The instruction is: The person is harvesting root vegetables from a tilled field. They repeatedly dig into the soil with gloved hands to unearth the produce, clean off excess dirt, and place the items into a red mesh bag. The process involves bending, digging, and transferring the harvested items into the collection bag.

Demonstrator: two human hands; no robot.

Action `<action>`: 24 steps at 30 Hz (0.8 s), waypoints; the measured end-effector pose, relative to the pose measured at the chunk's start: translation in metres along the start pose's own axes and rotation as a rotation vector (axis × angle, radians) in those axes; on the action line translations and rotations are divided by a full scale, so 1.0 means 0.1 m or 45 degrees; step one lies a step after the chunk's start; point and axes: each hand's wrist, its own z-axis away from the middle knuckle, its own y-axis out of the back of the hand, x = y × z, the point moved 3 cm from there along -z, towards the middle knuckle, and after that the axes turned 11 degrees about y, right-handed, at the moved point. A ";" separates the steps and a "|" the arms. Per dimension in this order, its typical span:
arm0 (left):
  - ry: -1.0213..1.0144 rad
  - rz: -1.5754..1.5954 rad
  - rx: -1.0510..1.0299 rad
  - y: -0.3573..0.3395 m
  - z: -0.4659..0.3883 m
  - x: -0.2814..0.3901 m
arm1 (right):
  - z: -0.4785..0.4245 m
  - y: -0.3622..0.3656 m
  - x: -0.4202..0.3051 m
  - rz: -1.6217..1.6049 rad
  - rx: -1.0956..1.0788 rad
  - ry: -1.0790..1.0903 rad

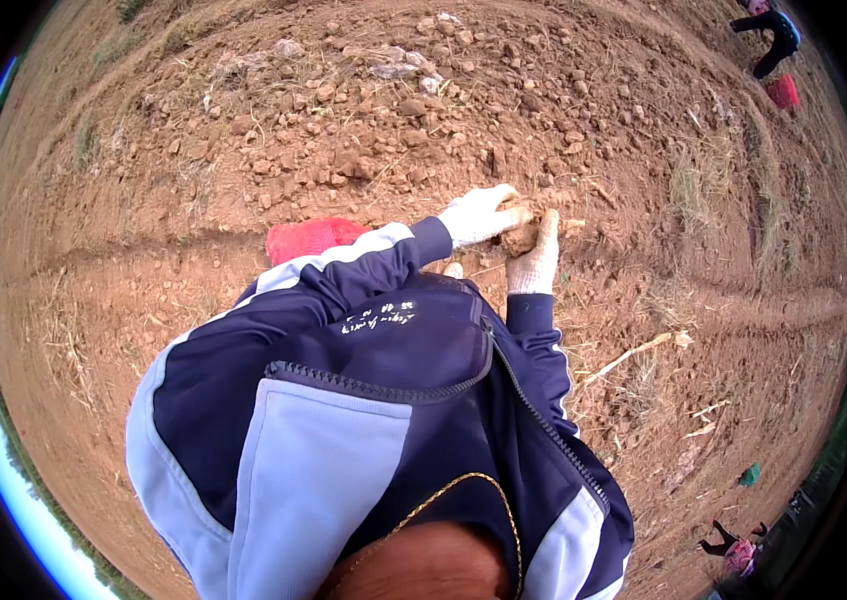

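Note:
My left hand (485, 214), in a pale knit glove with soiled fingertips, reaches in from the left. Its fingers rest on an earth-coated lump (519, 238); whether this is a clod or a tuber cannot be told. Wrapped around the same lump from below and the right is my right hand (536, 259), gloved alike. Both hands are close together, low over the loose soil (408, 161). A red sack (311, 237), apparently mesh, lies on the ground left of them, partly hidden behind my left sleeve (348, 259).
Clods and scraps of thin plastic film (397, 66) lie ahead. Dry stalks (633, 355) and straw (701, 184) are on the right. A bent-over person (772, 37) is near a red container or sack (783, 91) at upper right; another person (740, 555) is at lower right.

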 end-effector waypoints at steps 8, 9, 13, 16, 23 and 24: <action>-0.131 0.079 -0.152 0.09 0.27 -0.23 | 0.23 -0.03 0.26 -0.039 0.015 0.134; -0.253 0.006 -0.119 0.05 0.24 -0.35 | 0.28 -0.08 0.28 -0.077 0.001 0.187; -0.621 -0.181 0.036 -0.04 0.18 -0.62 | 0.47 -0.09 0.39 -0.149 0.057 0.238; -0.380 0.025 -0.172 -0.02 0.15 -0.64 | 0.51 -0.01 0.46 -0.330 -0.012 0.219; 0.373 0.946 -0.729 -0.05 0.21 -0.53 | 0.57 -0.06 0.33 -0.491 0.002 0.381; 0.449 0.979 -0.858 -0.07 0.21 -0.49 | 0.57 -0.04 0.31 -0.396 0.048 0.487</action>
